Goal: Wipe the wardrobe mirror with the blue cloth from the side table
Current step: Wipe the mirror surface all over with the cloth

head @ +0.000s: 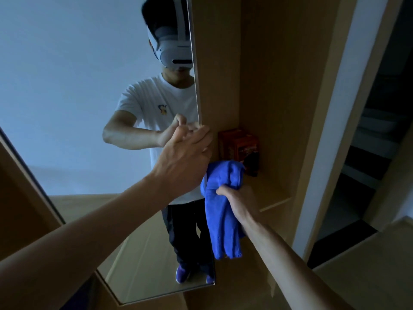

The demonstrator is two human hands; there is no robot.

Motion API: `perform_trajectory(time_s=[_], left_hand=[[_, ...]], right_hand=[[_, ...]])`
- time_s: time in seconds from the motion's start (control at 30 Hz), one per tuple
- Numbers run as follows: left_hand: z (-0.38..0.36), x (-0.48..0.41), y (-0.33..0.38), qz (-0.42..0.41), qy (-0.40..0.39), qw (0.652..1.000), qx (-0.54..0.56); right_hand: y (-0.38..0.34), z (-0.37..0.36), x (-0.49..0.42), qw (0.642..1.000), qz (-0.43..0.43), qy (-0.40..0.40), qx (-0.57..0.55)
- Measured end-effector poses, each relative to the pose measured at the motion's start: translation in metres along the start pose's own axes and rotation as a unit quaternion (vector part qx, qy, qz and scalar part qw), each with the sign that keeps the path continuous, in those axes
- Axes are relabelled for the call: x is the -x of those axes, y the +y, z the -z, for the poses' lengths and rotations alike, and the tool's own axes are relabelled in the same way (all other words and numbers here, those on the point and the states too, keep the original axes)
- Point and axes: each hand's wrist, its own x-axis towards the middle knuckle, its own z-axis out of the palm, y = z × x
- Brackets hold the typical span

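Facing the wardrobe mirror (67,97) at close range, looking down along both forearms. Curling the left grip (185,153) round the mirror's right-hand edge, fingers wrapping over it, seemingly steadying the panel. Clutching the blue cloth (221,211) in the right grip (237,202), which is closing tight round the cloth's upper middle. Cloth bunching above the fist and hanging loose below, just beside the mirror's edge and in front of the wardrobe's open shelf (272,198), apparently not touching the glass. Noting a red box (237,146) sitting at the back of that shelf, behind the cloth.

Judging progress: fetching done — cloth in hand and up at the mirror. Wiping itself apparently not under way at this moment. Seeing no streaks or wipe marks in this dim light, so not telling how much of the glass, if any, is already clean. Remaining, by this reading: bringing the cloth flat onto the glass and working across the whole pane from top to bottom while bracing the edge with the left grip. Expecting the dangling tail to drag rather than wipe — folding it into a pad probably helping.
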Motion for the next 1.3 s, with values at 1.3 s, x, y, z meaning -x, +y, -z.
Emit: perform_trajectory(time_s=[1.3], left_hand=[[0.068,-0.057,-0.101,0.011,0.231,0.972,-0.044]], right_hand=[[-0.186,0.000,0.005,0.972,0.223,0.014,-0.075]])
